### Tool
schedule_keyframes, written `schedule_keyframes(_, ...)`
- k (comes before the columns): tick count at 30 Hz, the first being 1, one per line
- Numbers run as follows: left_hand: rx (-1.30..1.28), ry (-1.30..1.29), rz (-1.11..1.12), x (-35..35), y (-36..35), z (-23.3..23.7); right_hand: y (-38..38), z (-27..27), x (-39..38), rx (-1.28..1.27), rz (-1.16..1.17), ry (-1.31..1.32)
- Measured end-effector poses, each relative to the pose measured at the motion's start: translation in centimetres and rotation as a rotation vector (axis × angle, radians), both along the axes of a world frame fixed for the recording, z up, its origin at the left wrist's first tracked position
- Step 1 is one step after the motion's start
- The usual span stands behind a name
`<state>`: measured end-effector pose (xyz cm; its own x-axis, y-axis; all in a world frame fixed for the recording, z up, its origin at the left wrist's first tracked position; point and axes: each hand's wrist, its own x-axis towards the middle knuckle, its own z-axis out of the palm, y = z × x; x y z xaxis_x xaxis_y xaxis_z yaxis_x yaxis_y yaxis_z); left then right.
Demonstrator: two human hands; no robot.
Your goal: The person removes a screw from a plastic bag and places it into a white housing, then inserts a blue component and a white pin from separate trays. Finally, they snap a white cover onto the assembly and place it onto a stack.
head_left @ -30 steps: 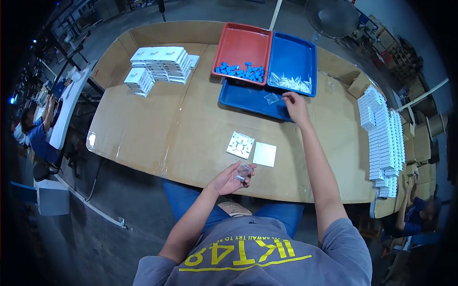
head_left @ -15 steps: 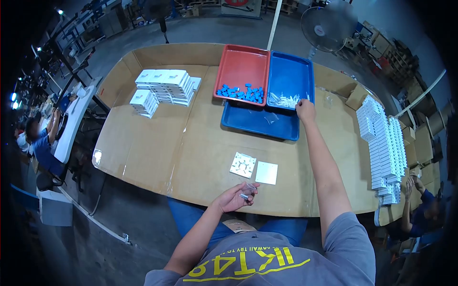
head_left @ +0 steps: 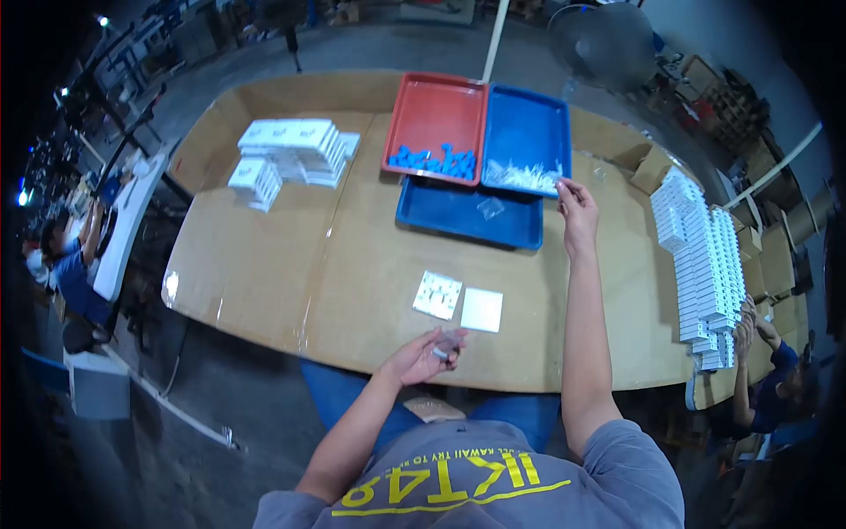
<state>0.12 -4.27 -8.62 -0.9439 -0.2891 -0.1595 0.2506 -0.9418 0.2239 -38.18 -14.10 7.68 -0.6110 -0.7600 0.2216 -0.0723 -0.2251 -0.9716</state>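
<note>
My left hand [head_left: 421,359] is low over the table's front edge, palm up, with its fingers curled round a small clear plastic bag [head_left: 449,342] that has a small pale piece in it. My right hand [head_left: 578,214] reaches to the front right corner of a blue tray [head_left: 527,123], where loose small white pieces [head_left: 531,177] lie. Its fingertips are pinched together, and whatever is between them is too small to name. Between the hands and the trays lie a white square plate with cut-outs [head_left: 437,295] and a plain white square [head_left: 482,310], side by side.
A red tray [head_left: 438,106] holds blue pieces [head_left: 434,162]. Below it, another blue tray [head_left: 441,214] has a clear bag [head_left: 490,208] inside. White boxes [head_left: 291,145] are stacked at left, more white stacks [head_left: 705,264] at right. A co-worker [head_left: 775,379] is at the right edge, another person at left.
My right hand has drawn back slightly from the white pieces to the tray's corner, and its fingers show more. My left hand still holds the bag. The whole view has shifted a little.
</note>
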Motion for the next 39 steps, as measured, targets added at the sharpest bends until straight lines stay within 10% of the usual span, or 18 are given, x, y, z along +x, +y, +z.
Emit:
schedule_keyframes(9,-0.059,-0.001,0.072,0.5,0.4,0.3,16.2,-9.3,17.9,0.343,0.423,-0.144)
schedule_keyframes(25,-0.183,-0.132,0.114,0.3,1.2,0.7,14.4,-6.0,17.2,0.454,0.79,0.447)
schedule_keyframes(39,-0.219,-0.331,0.261,-0.9,2.6,3.7,14.7,-6.9,17.0,0.467,1.1,0.293)
